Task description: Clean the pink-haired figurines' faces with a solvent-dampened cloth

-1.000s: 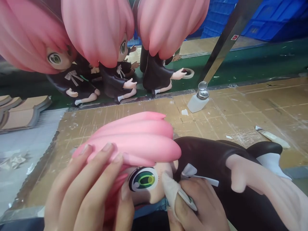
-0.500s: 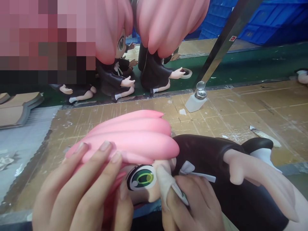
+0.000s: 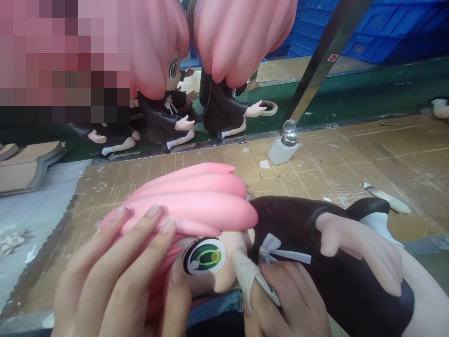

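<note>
A large figure (image 3: 301,234) with pink hair, a green eye and a black dress lies on its side before me, its head to the left. My left hand (image 3: 119,271) grips the pink head, fingers across the hair and thumb beside the eye. A white cloth (image 3: 249,276) is wrapped over a fingertip of my right hand (image 3: 284,299), which is closed on it. The cloth tip touches the face near the eye. A white bow (image 3: 271,248) shows at the dress collar. The face's lower side is partly hidden by my hands.
Several similar pink-haired figures (image 3: 224,103) kneel on the green surface behind, near a tape roll (image 3: 269,108). A pump bottle (image 3: 283,149) and a tube (image 3: 386,197) rest on the cardboard-covered table (image 3: 351,159). A metal post (image 3: 315,65) rises behind; blue crates (image 3: 393,32) stand beyond.
The cloth in my right hand has shifted slightly right and down across the face, away from the eye. My left hand keeps its hold, and the camera view has moved a little.
</note>
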The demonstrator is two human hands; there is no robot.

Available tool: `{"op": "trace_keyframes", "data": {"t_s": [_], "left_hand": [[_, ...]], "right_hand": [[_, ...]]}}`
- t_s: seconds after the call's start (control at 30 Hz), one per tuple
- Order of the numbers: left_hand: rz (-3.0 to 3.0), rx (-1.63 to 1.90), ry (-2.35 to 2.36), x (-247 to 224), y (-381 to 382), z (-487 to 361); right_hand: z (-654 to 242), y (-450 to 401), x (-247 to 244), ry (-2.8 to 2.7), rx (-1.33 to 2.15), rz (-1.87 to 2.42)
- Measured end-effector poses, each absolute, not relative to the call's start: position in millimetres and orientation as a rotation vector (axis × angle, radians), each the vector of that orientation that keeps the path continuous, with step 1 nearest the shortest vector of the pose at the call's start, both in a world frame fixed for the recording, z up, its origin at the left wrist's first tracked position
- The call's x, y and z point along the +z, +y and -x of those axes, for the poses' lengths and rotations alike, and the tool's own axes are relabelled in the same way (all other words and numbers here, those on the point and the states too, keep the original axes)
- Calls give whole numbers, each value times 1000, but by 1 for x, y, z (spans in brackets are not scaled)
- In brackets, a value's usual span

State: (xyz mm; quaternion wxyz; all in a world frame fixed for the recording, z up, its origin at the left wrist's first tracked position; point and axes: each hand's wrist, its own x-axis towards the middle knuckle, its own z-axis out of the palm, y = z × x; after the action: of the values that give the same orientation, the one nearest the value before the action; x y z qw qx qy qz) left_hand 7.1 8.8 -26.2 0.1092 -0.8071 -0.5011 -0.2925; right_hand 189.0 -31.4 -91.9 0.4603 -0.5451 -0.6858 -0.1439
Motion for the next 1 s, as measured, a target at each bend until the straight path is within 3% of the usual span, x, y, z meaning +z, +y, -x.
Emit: {"op": "trace_keyframes", "data": {"t_s": [0.53, 1.0], "left_hand": [[2446, -890, -1440, -22, 21, -13], [2495, -1139, -1433, -11, 38, -35]], "right_hand": [[-194, -24, -82, -1825, -256, 1327], [-207, -21, -71, -1965, -316, 1289]]}}
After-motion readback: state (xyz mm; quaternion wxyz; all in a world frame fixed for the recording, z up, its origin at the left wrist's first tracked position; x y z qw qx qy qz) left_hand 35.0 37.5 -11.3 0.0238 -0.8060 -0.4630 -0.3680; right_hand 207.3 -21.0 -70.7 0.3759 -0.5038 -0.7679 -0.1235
